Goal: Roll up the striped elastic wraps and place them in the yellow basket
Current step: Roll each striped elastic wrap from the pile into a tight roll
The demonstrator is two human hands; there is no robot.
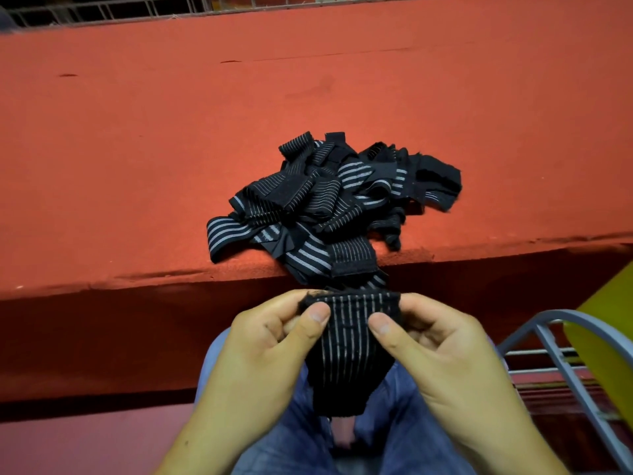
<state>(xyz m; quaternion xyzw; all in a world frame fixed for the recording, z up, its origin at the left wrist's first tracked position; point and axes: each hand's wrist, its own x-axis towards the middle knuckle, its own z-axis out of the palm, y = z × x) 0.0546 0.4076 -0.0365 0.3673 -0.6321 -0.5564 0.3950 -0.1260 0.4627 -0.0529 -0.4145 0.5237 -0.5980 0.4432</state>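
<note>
Above the lap (301, 437): black, pale-striped elastic wrap (349, 354), top edge pinched by left hand (270, 341) and right hand (435, 341).
Red bench (137, 149): tangled wrap pile (329, 200) is left.
Yellow basket (609, 354): possibly the shape at right.
Rolling: edge to be kept tight, square.

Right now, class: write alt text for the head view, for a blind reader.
The left hand and right hand pinch the top of a striped elastic wrap hanging over the lap. A pile of wraps lies on the red table by its near edge; a yellow basket shows at right.

Black striped wraps (329, 200) heaped on red surface (137, 166), one wrap (349, 358) hanging unrolled
</note>
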